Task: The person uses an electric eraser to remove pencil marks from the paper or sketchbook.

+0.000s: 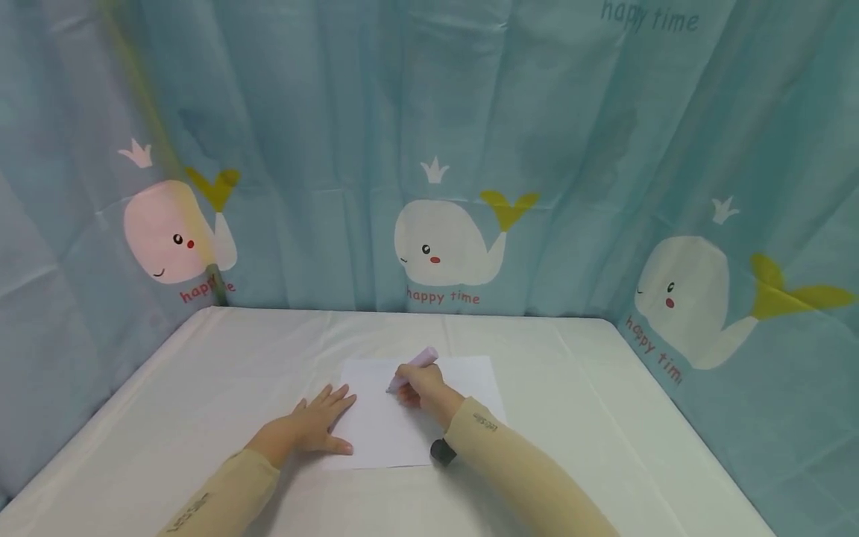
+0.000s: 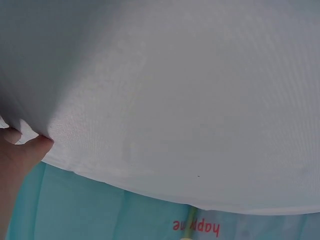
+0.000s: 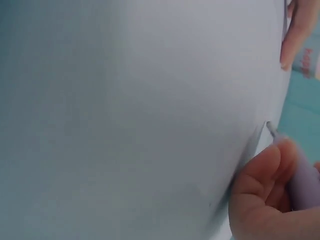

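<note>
A sheet of white paper lies on the white-covered table. My right hand grips a light purple marker, its tip slanting down to the left at the paper's upper middle. In the right wrist view, the thumb and fingers are curled round the marker, and its grey tip appears to meet the sheet. My left hand rests on the paper's left edge with its fingers spread. Only part of the left hand enters the left wrist view.
A small black object, its kind unclear, sits beneath my right forearm near the paper's lower edge. The white tabletop reaches back to a blue-green curtain printed with whales, which also hangs along both sides.
</note>
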Tool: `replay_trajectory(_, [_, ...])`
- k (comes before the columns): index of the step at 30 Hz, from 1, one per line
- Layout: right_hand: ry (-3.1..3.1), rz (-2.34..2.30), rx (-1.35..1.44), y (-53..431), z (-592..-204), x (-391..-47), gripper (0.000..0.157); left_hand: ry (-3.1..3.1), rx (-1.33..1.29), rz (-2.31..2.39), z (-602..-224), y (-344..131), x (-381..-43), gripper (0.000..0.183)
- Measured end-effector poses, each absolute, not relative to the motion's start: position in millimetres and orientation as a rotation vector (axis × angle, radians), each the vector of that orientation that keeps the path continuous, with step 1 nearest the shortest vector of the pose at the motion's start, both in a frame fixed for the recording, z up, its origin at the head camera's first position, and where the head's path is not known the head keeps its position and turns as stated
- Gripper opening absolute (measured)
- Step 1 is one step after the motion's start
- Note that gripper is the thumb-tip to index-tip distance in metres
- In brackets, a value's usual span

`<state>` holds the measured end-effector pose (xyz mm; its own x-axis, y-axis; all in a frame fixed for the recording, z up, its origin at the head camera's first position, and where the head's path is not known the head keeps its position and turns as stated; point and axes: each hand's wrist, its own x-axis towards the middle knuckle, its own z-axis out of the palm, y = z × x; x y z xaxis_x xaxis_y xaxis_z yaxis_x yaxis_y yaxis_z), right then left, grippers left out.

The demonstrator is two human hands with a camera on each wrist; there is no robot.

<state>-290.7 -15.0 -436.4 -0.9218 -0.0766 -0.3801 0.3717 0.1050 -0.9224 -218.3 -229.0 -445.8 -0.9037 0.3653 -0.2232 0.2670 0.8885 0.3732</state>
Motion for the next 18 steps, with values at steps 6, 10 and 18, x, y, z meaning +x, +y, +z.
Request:
replay_trajectory(6, [2.024, -1.846, 0.274, -14.6, -436.2, -291.5, 0.016, 2.756, 0.464, 0.498, -441.2, -230.1, -216.6, 0.097])
replay_trajectory(10, [2.014, -1.878, 0.29, -14.0, -437.8, -291.0, 0.015, 2.743, 0.462, 0.499, -440.9, -229.5, -216.8, 0.098])
replay_trajectory(18, [2.021, -1.914, 0.308, -17.2, -438.0, -287.7, 0.018, 2.754, 0.481, 0.509, -441.1, -231.6, -216.4, 0.097])
